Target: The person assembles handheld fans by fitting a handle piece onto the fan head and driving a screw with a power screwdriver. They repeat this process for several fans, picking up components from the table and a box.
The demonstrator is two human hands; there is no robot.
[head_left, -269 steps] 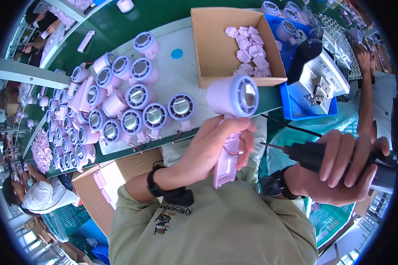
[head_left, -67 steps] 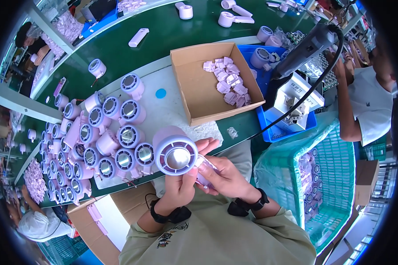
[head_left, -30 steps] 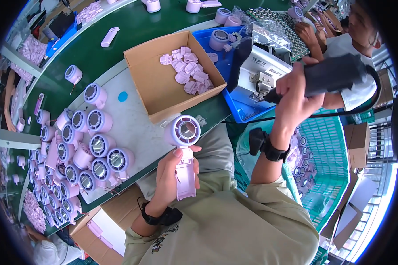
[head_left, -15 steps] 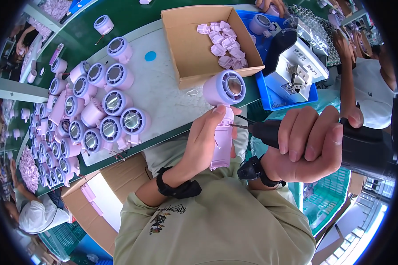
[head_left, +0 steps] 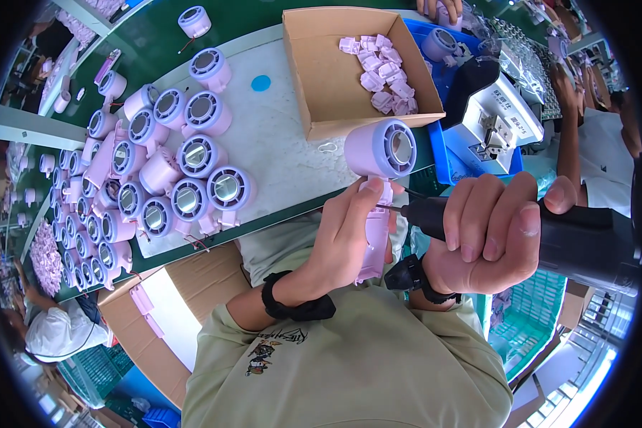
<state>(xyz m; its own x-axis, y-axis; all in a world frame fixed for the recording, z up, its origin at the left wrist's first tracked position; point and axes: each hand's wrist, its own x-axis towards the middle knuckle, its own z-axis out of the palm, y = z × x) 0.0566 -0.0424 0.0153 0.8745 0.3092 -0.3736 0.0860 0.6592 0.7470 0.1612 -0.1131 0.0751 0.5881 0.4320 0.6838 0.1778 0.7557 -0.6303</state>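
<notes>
My left hand (head_left: 339,232) is closed round the open handle of a lilac handheld fan (head_left: 379,148). Its round ringed head, with a silvery disc in the middle, points up and away from me. The handle's hollow inner side faces right. In my right hand (head_left: 488,232) is a black electric screwdriver (head_left: 585,239), lying almost level with its thin bit toward the left. The bit's tip meets the handle just below the fan head, beside my left thumb. Whether a screw sits there is too small to tell.
Many lilac fans (head_left: 201,155) crowd the table's left side. A cardboard box (head_left: 317,107) of small lilac parts stands beyond my hands. Right of it, a blue tray (head_left: 446,160) carries a white-and-black device (head_left: 488,118). A green basket (head_left: 524,321) is low right. Other people work nearby.
The view has shifted, so the table and box appear farther right. My left hand and the fan sit slightly right and lower in the picture. The screwdriver stays at the handle.
</notes>
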